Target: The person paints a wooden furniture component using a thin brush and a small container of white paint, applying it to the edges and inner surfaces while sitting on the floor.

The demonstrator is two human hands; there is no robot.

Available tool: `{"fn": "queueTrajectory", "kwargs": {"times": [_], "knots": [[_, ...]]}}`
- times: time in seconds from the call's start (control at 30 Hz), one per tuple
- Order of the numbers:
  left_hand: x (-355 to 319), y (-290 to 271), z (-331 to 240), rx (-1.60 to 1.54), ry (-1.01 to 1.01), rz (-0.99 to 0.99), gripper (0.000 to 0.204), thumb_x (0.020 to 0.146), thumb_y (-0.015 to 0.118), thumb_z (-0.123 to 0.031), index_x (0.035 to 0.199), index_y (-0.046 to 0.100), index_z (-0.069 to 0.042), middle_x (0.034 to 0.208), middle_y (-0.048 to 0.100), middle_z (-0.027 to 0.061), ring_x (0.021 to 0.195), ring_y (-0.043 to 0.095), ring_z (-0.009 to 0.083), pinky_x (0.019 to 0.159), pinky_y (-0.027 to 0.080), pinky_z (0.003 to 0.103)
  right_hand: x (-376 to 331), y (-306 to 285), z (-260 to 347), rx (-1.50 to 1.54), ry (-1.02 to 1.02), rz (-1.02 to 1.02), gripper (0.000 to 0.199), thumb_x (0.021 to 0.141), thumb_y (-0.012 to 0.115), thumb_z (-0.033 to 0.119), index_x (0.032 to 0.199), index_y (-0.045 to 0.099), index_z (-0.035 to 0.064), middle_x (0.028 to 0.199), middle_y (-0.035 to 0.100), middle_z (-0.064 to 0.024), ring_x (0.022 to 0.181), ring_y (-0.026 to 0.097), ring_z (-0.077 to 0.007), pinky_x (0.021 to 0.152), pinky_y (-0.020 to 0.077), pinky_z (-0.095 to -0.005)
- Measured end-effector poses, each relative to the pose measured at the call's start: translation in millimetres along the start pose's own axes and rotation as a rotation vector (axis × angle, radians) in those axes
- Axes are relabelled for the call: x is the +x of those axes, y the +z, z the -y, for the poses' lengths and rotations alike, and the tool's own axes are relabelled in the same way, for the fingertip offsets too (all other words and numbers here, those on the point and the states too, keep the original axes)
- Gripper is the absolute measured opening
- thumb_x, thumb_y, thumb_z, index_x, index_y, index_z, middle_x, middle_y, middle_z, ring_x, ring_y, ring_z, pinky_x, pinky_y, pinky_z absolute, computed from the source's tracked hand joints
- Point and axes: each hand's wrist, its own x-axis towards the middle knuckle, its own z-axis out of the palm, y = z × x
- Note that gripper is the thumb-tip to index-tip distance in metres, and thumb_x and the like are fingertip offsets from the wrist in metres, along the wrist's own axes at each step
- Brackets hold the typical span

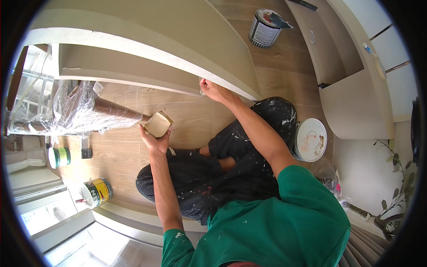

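My left hand (155, 141) cradles a small cut-open tub (166, 117), cream-coloured inside, with its fingers and thumb around the sides. My right hand (215, 91) reaches up to the pale edge of a beige cabinet (147, 54). Its fingers are pinched together beside the lower board, and whatever they hold is mostly hidden by the hand and the cabinet edge. My legs, in paint-spotted dark trousers (191, 182), are folded on the wooden floor.
An open paint can (263, 33) with a dark flat piece across its top stands far right. A white-lidded bucket (311, 140) is by my right knee. Plastic-wrapped furniture (75, 109) is at left, with a yellow-labelled can (98, 192) and a green-and-white tin (59, 157) nearer.
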Motion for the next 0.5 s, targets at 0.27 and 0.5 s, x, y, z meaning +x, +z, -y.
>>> {"fn": "queueTrajectory", "kwargs": {"times": [0.27,0.5], "knots": [[3.2,-1.1,0.7,0.009,0.003,0.009,0.065,0.104,0.036,-0.065,0.145,0.047,-0.015,0.141,0.055,0.0123,0.128,0.053,0.0353,0.103,0.045,0.057,-2.7,18.7,-17.1,-0.033,0.051,0.116,0.014,0.085,0.069,0.02,0.087,0.067,0.0057,0.076,0.067,-0.0128,0.07,0.063,-0.0314,0.07,0.0522,-0.046],[2.0,-2.0,-0.6,0.004,0.009,0.008,0.066,0.104,0.037,-0.065,0.146,0.046,-0.015,0.142,0.055,0.0128,0.129,0.052,0.0355,0.104,0.045,0.058,-2.3,17.9,-9.0,0.037,0.069,0.124,0.014,0.086,0.068,0.018,0.088,0.068,0.0051,0.074,0.067,-0.0128,0.067,0.063,-0.0305,0.069,0.0527,-0.044]]}}
